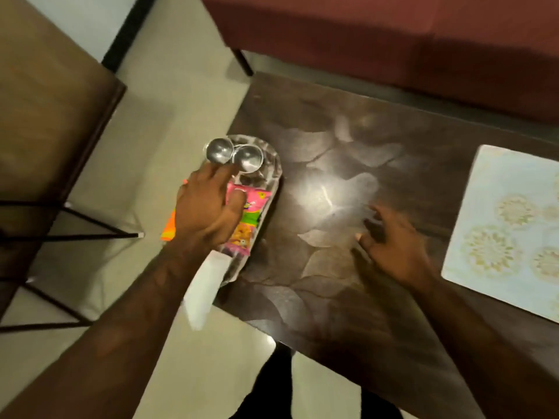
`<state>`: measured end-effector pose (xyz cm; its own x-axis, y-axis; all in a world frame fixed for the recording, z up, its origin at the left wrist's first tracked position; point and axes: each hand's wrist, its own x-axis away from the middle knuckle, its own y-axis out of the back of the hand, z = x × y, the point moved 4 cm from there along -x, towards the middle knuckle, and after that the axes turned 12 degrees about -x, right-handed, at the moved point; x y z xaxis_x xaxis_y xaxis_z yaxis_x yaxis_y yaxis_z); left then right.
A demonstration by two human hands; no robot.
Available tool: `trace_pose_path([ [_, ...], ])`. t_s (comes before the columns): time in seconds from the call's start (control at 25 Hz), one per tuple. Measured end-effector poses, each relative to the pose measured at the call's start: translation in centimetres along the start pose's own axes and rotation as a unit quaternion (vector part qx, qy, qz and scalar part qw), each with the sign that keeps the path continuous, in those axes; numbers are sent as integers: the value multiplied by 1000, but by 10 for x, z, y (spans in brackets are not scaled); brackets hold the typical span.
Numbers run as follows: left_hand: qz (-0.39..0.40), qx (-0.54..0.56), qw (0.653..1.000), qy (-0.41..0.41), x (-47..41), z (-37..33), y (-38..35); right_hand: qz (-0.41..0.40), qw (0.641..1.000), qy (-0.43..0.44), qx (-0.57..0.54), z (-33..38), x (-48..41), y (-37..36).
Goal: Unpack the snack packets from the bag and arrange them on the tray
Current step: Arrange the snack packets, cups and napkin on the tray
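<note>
A clear oval tray sits at the left edge of the dark table. On it lies a pink snack packet, with an orange packet partly hidden on its left. My left hand rests flat on these packets, fingers spread toward two steel bowls at the tray's far end. A white bag or paper hangs off the table edge under my left forearm. My right hand hovers over the table centre, fingers apart and holding nothing.
A pale floral placemat lies at the table's right. A dark red sofa stands beyond the table. A brown chair with thin black legs is on the left, over the light tiled floor.
</note>
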<state>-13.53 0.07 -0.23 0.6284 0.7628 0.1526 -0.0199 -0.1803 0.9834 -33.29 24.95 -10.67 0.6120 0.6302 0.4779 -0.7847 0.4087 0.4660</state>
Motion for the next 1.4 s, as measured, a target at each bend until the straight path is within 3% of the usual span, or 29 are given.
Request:
trace_pose_path([
  [0.12,-13,66,991,120,-5,104,0,28,984,-67,-160,40,-7,-71],
  [0.32,97,212,939,254,-17,209,-45,64,948,-162,-266,81,-26,-153],
  [0.44,198,270,910,244,-18,220,-73,75,942,-197,-261,87,-31,-178],
  [0.64,280,306,891,186,-26,207,-96,65,929,-228,-284,82,-35,-197],
  [1.08,319,318,872,191,-44,212,-115,65,890,-267,-364,76,-37,-210],
  [1.4,341,287,884,142,-49,209,-122,36,910,-256,-324,76,-45,-214],
])
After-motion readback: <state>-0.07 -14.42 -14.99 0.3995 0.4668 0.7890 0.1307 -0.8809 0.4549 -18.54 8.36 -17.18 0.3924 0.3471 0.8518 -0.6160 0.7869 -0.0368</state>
